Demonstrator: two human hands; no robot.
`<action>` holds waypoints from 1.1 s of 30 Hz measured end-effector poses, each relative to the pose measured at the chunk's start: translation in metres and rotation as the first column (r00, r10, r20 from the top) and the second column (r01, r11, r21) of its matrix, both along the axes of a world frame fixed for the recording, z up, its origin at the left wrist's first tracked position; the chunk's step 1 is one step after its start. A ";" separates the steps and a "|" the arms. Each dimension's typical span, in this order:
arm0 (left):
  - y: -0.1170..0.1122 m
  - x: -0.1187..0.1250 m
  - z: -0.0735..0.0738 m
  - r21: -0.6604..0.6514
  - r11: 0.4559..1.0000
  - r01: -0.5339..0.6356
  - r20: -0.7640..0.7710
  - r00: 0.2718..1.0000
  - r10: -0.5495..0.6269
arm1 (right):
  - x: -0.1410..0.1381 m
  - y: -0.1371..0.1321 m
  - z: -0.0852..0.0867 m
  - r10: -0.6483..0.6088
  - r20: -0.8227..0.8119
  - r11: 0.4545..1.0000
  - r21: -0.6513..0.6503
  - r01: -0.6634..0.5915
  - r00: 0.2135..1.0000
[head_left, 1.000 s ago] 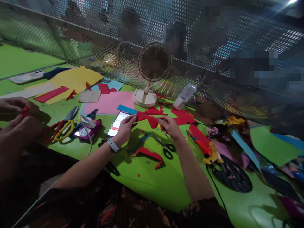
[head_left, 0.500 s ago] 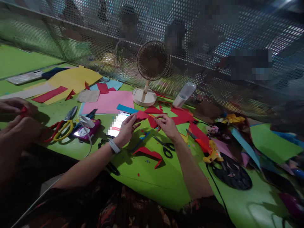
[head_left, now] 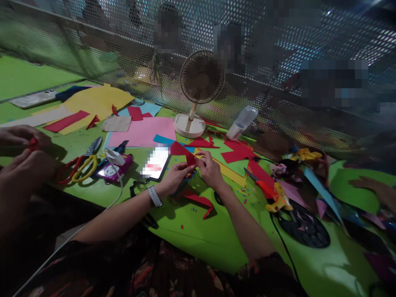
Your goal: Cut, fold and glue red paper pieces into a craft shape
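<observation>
Both my hands meet over the green table, pinching one red piece of craft sheet point(head_left: 178, 150) whose folded, pointed part sticks up to the left. My left hand point(head_left: 175, 178), with a pale watch on its wrist, grips its lower edge. My right hand point(head_left: 210, 170) holds the right end between thumb and fingers. Beneath them lies a bent red strip point(head_left: 199, 199). Black scissors point(head_left: 218, 198) are mostly hidden under my right wrist. A phone with a lit screen point(head_left: 157, 163) rests left of my left hand, and a yellow strip point(head_left: 231, 175) lies to the right.
A fan point(head_left: 189, 126) and a clear container point(head_left: 243, 123) stand by the mesh panel. Red-and-yellow-handled scissors point(head_left: 85, 168) and a purple device point(head_left: 114, 169) are left. A glue gun point(head_left: 280, 200) is right. Other people's hands are at far left point(head_left: 32, 159) and far right point(head_left: 373, 187).
My hands have come together on the red piece; my left hand moved right, away from the phone, and the piece now stands more upright. Another person's hand has appeared at far right.
</observation>
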State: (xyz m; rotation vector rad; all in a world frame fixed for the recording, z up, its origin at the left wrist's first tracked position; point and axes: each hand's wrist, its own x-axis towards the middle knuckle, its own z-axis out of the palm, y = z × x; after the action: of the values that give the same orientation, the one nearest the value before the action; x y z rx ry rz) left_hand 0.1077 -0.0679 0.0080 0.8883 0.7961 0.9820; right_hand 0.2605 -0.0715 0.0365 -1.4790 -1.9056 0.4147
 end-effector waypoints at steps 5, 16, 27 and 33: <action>0.002 0.001 -0.004 0.077 0.996 -0.033 0.000 0.999 0.033 | -0.003 0.001 -0.005 0.057 -0.118 0.998 -0.013 -0.059 0.991; 0.010 -0.003 -0.007 -0.065 0.996 -0.068 0.167 0.983 0.078 | -0.001 0.015 -0.014 -0.038 -0.670 0.969 -0.207 -0.137 0.741; 0.006 -0.001 -0.008 -0.046 0.995 -0.088 0.182 0.979 0.095 | -0.002 0.035 0.004 -0.028 -0.584 0.953 -0.260 -0.154 0.811; -0.003 -0.003 -0.004 -0.006 0.994 0.113 0.073 0.991 -0.112 | -0.007 0.048 0.008 -0.086 -0.643 0.973 -0.219 -0.075 0.761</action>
State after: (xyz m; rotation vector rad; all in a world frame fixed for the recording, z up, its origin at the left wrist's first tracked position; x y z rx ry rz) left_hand 0.1046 -0.0709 0.0038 0.8747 0.6812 0.9052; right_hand 0.2537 -0.0240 0.0449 -1.2452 -1.3129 1.0359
